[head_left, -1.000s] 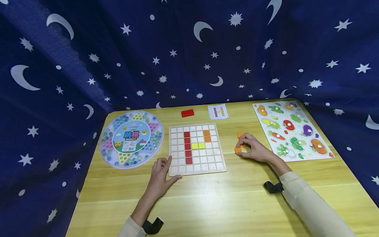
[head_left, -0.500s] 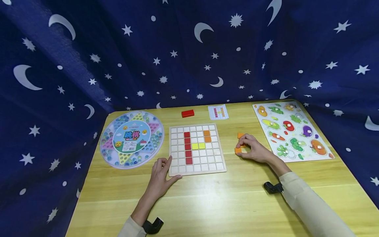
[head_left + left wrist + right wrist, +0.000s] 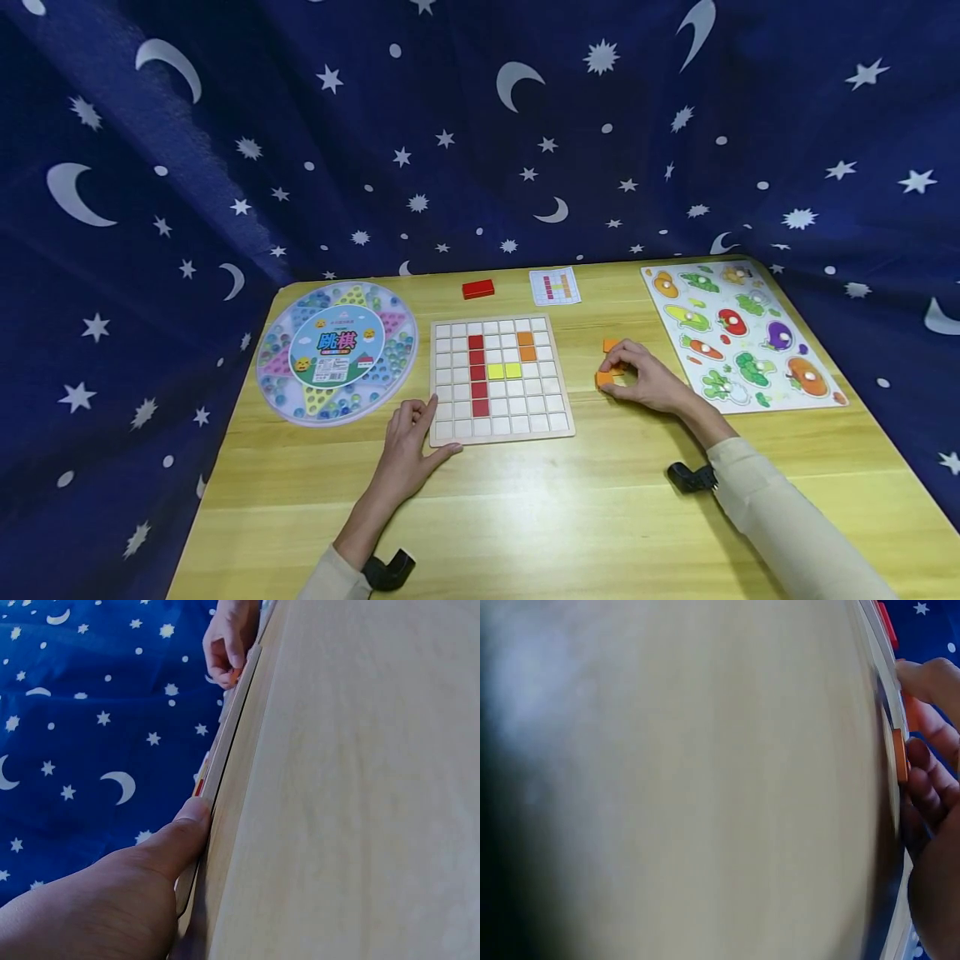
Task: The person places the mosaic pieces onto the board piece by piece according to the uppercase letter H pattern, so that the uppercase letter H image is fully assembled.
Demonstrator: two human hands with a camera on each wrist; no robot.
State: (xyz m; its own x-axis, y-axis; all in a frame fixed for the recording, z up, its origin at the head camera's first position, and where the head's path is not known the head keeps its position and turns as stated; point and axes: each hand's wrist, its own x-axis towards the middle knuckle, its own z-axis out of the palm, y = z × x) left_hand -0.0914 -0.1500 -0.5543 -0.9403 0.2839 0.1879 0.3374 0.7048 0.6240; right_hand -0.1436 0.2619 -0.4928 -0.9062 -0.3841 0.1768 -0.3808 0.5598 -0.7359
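Note:
A wooden grid board [image 3: 537,424] lies mid-table in the head view. On it stand a column of several red tiles [image 3: 478,372], two yellow tiles [image 3: 503,370] side by side, and two orange tiles [image 3: 527,347] at upper right. My left hand [image 3: 405,454] rests at the board's near left corner, thumb along the front edge and index finger at the left edge. Right of the board, my right hand [image 3: 647,382] pinches a loose orange tile [image 3: 603,380] low over the table. Another orange tile [image 3: 611,344] lies beyond; a further one is partly hidden under the fingers.
A round marble game board [image 3: 270,342] lies at left. Behind the grid sit a red block [image 3: 477,289] and a printed pattern card [image 3: 555,286]. A vegetable puzzle board [image 3: 712,333] lies at right. A star-patterned curtain [image 3: 450,208] hangs behind the table [image 3: 517,517].
Both hands stay in nearly the same place. The orange tile at my right fingertips now looks slightly tilted. The head view has shifted a little.

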